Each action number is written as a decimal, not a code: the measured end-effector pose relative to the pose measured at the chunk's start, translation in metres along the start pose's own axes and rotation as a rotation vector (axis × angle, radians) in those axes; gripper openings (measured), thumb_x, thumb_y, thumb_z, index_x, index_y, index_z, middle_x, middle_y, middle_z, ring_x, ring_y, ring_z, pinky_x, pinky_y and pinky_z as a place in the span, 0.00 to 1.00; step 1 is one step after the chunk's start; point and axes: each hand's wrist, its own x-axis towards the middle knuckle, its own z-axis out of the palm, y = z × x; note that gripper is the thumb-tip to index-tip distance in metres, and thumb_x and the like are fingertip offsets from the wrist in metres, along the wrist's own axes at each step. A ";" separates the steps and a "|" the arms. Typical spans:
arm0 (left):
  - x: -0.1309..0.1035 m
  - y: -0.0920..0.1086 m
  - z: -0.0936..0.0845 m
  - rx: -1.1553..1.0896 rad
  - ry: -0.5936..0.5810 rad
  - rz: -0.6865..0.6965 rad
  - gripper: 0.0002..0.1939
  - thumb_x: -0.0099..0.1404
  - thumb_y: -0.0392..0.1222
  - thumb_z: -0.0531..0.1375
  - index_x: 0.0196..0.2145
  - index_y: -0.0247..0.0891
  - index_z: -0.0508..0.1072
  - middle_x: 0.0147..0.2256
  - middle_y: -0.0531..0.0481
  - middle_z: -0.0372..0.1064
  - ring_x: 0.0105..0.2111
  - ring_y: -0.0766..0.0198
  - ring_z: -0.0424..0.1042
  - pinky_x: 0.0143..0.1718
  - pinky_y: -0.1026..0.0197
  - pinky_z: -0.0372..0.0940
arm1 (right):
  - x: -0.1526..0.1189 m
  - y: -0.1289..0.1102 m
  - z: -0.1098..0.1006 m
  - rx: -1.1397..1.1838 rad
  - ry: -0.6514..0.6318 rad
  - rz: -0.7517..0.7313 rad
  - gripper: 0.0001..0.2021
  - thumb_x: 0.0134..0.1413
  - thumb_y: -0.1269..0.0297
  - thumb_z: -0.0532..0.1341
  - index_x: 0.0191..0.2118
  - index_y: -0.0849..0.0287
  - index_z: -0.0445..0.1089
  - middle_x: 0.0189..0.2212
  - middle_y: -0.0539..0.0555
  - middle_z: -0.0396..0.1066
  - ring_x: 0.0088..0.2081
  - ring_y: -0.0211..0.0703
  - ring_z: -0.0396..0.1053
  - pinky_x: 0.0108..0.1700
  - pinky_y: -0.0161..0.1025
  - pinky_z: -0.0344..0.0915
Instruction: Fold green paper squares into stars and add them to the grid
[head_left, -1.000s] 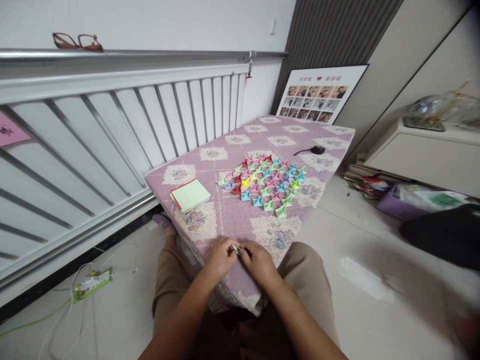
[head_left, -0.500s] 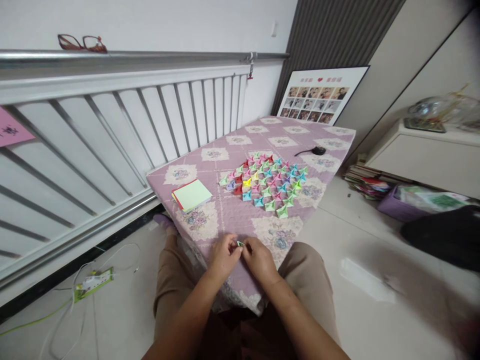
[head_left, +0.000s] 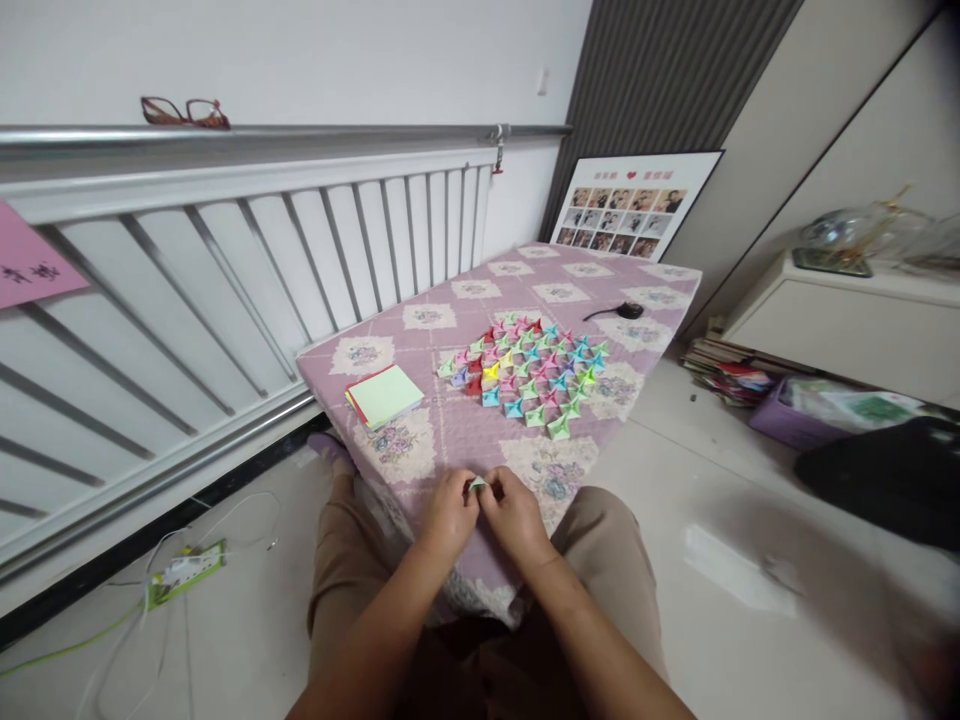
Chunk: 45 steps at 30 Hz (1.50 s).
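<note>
Near the close corner of the cloth-covered table (head_left: 480, 440), my left hand (head_left: 450, 515) and my right hand (head_left: 514, 515) meet over a small pale green folded paper (head_left: 478, 483). Both pinch it between the fingertips, and the fingers partly cover it. Farther back stand several small folded paper pieces (head_left: 527, 370) in green, pink, blue, red and yellow, set in slanting rows. A stack of square paper sheets (head_left: 385, 396), pale green on top, lies on the left side of the table.
A black object with a cord (head_left: 630, 310) lies toward the table's far right. A white railing (head_left: 330, 240) runs along the left, with glasses (head_left: 184, 113) on its bar. A photo board (head_left: 637, 205) leans behind. A power strip (head_left: 186, 572) lies on the floor.
The small green paper has turned between my fingertips and now shows a pointed, triangular face. The whole view has tilted slightly, while the table items keep their places.
</note>
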 end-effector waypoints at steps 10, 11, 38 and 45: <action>-0.009 0.012 -0.021 -0.079 0.040 -0.025 0.14 0.61 0.33 0.53 0.44 0.41 0.68 0.39 0.49 0.71 0.40 0.61 0.70 0.44 0.60 0.63 | -0.006 -0.015 -0.004 0.152 0.008 -0.022 0.05 0.53 0.66 0.52 0.33 0.57 0.64 0.29 0.50 0.68 0.31 0.39 0.65 0.36 0.35 0.61; -0.008 0.014 -0.022 -0.114 0.041 -0.046 0.14 0.61 0.33 0.53 0.45 0.41 0.68 0.39 0.50 0.72 0.39 0.62 0.70 0.44 0.60 0.63 | -0.005 -0.017 -0.005 0.166 0.025 -0.031 0.05 0.53 0.66 0.52 0.34 0.57 0.64 0.29 0.50 0.68 0.32 0.39 0.65 0.36 0.36 0.61; -0.025 0.049 -0.071 -1.192 -0.058 -0.215 0.11 0.56 0.38 0.60 0.39 0.36 0.75 0.27 0.53 0.67 0.26 0.71 0.61 0.31 0.67 0.58 | -0.010 -0.061 -0.041 0.195 0.033 -0.394 0.09 0.56 0.71 0.54 0.41 0.54 0.68 0.34 0.52 0.68 0.38 0.41 0.67 0.41 0.39 0.63; -0.024 0.049 -0.071 -1.298 0.011 -0.262 0.09 0.56 0.39 0.62 0.36 0.34 0.75 0.25 0.54 0.66 0.25 0.72 0.62 0.29 0.68 0.58 | -0.010 -0.060 -0.040 0.148 0.043 -0.485 0.12 0.57 0.72 0.54 0.45 0.53 0.68 0.36 0.53 0.68 0.39 0.42 0.68 0.41 0.41 0.66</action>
